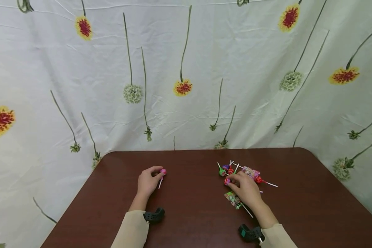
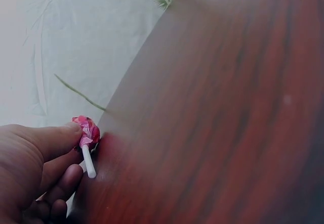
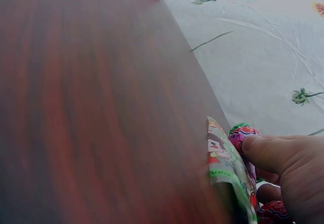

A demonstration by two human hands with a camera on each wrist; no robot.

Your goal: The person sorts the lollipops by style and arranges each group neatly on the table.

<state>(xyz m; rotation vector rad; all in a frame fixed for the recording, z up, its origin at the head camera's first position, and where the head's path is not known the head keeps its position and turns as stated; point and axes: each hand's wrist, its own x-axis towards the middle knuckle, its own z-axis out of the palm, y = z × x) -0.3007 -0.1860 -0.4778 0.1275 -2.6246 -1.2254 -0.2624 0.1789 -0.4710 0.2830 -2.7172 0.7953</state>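
My left hand (image 1: 147, 181) pinches a pink-wrapped lollipop (image 1: 163, 171) by its round head, over the left part of the table. In the left wrist view the thumb presses on the pink wrapper (image 2: 87, 130), and the white stick points down. On the right, my right hand (image 1: 245, 187) pinches a red and purple wrapped lollipop (image 1: 227, 181) between thumb and fingertips. Around that hand lie more lollipops: a green one (image 1: 222, 172), a red one (image 1: 259, 179), a flat pink packet (image 1: 250, 172) and a flat green packet (image 1: 233, 199) with a white stick. The fingers partly cover the pile.
The dark brown wooden table (image 1: 186, 220) has rounded far corners. Behind it hangs a white cloth (image 1: 173, 113) printed with flowers. Dark bands with small devices circle the left wrist (image 1: 154, 215) and right wrist (image 1: 251, 234).
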